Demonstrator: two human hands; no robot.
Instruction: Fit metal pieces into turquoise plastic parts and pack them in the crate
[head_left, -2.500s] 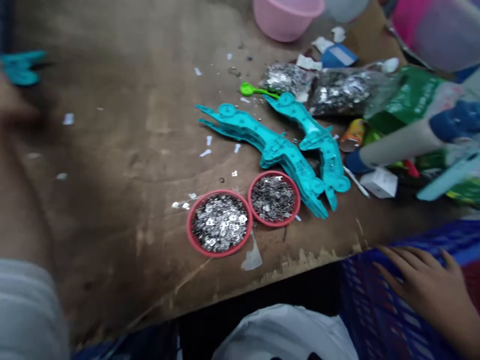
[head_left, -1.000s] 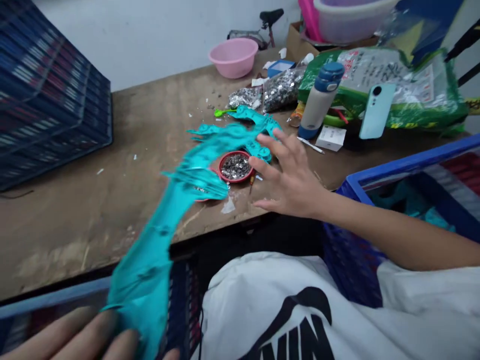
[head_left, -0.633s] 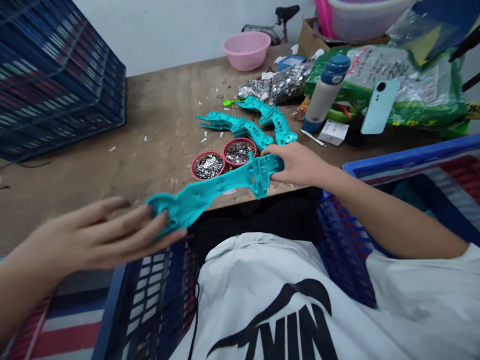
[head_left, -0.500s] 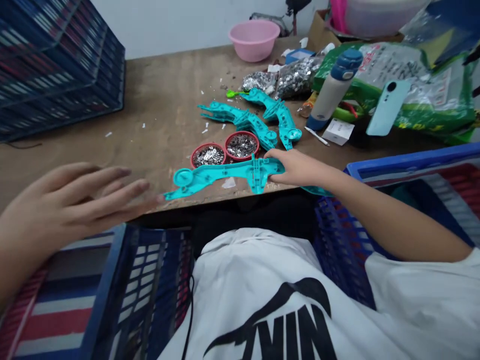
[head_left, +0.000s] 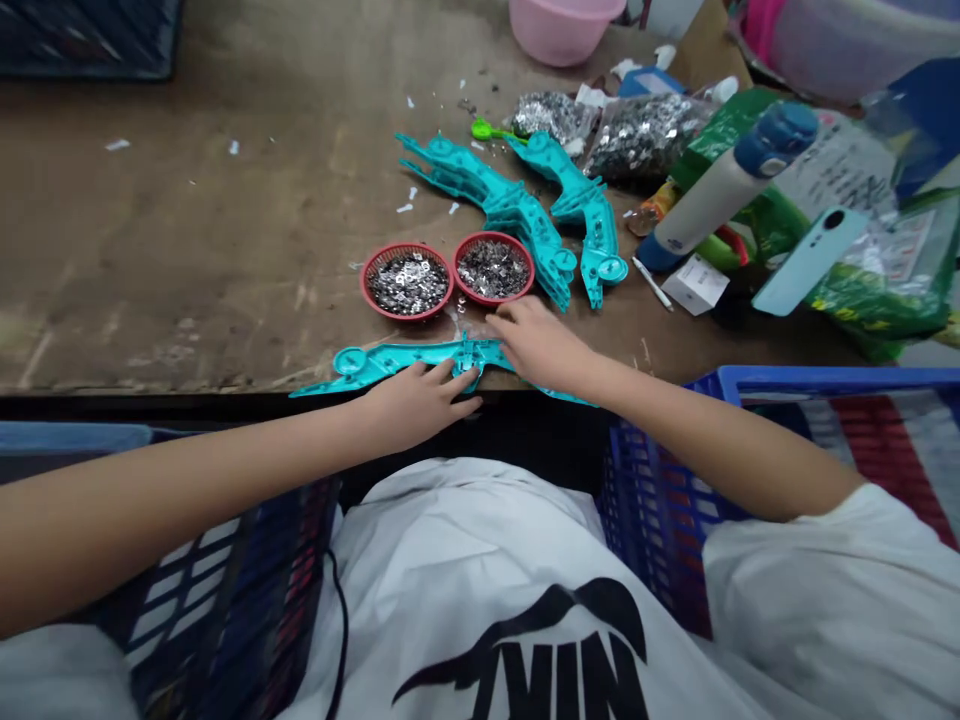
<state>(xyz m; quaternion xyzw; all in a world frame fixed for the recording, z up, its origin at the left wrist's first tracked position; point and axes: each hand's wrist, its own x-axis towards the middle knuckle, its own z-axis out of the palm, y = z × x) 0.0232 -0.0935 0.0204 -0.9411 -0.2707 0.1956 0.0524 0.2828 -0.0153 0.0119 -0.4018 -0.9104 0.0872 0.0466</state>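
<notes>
Teal part (head_left: 416, 352) lies lengthwise along the front edge of the table (head_left: 202, 270), below both bowls, its right end apparently poking just past the edge. Your left hand (head_left: 420, 405) is on its mid bracket: fingers spread, thumb apart and off the near side, no clamp. Your right hand (head_left: 544, 345) covers the stretch right of the bracket, fingers bent, tips just short of the right bowl (head_left: 491, 302); can't tell if it has hold of the part.

Left bowl (head_left: 407, 316) sits beside the right one; both red, full of small metal bits. Beyond: two more teal bodies, a left one (head_left: 499, 205) that looks stacked and a single right one (head_left: 592, 215).

Labels: green bag (head_left: 885, 300) has red and black characters, too blurred to read. Phone (head_left: 810, 262) rests against it, camera side showing. Bottle (head_left: 720, 195) has a small mark near its base, illegible. White box (head_left: 696, 285) has tiny print, same. Your shirt (head_left: 465, 560) shows a black Nike-style swoosh and block letters, upside down to you: N, I, rest cropped.
</notes>
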